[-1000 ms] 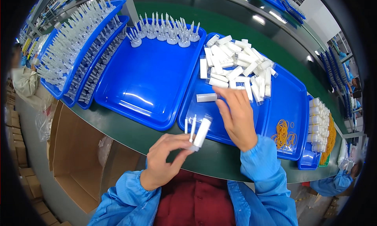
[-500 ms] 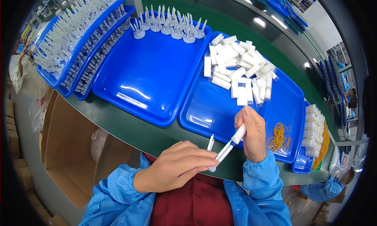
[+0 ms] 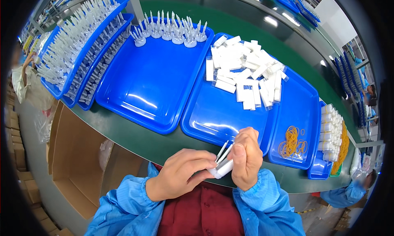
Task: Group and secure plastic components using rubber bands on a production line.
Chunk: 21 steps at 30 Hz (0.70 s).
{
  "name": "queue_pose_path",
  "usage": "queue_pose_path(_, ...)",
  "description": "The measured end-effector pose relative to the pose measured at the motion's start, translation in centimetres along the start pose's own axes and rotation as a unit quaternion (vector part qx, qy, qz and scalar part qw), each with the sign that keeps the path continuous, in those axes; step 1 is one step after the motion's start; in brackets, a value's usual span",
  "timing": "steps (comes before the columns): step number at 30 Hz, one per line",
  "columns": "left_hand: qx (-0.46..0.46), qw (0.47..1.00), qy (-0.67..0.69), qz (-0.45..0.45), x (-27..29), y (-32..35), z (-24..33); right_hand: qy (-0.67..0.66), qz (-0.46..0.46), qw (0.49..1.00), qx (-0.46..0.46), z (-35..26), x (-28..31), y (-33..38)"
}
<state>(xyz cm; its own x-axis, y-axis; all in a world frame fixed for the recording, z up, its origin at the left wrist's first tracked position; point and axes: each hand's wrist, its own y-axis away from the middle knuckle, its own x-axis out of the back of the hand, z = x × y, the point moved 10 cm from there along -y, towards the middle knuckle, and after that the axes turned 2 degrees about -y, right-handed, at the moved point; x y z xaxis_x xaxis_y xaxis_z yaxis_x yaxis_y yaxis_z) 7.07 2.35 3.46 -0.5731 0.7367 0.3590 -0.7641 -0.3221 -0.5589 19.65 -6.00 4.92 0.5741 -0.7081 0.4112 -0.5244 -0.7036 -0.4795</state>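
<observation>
My left hand (image 3: 177, 173) pinches the base of a small white piece with thin upright prongs (image 3: 222, 152), held just in front of my body. Around a white sleeve (image 3: 225, 168) my right hand (image 3: 247, 159) is closed. The sleeve sits low against the pronged piece, and two prongs stand bare beside it. My fingers hide part of the base and the sleeve's upper end. A pile of similar white sleeves with clear ends (image 3: 242, 67) lies in a blue tray (image 3: 213, 121) beyond my hands.
To the left, a blue tray (image 3: 139, 88) has several clear pronged pieces (image 3: 177, 35) along its far edge. Stacked trays (image 3: 65, 92) of them stand farther left. Yellow rubber bands (image 3: 292, 139) lie at right, near banded white bundles (image 3: 328, 127). A cardboard box (image 3: 78, 154) is below left.
My right hand has moved down and left, bringing the sleeve down along a prong to the base of the pronged piece. My left hand still holds that base.
</observation>
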Motion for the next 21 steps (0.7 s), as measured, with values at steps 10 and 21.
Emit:
queue_pose_path(10, 0.008, 0.998, -0.068, 0.003, -0.6, -0.3, -1.7, 0.390, -0.027, 0.918, 0.068, 7.2, 0.5, -7.1)
queue_pose_path(21, 0.007, 0.999, -0.047, -0.028, -0.3, -0.4, -1.3, 0.158, -0.132, 0.958, -0.202, 8.1, 2.3, -4.0)
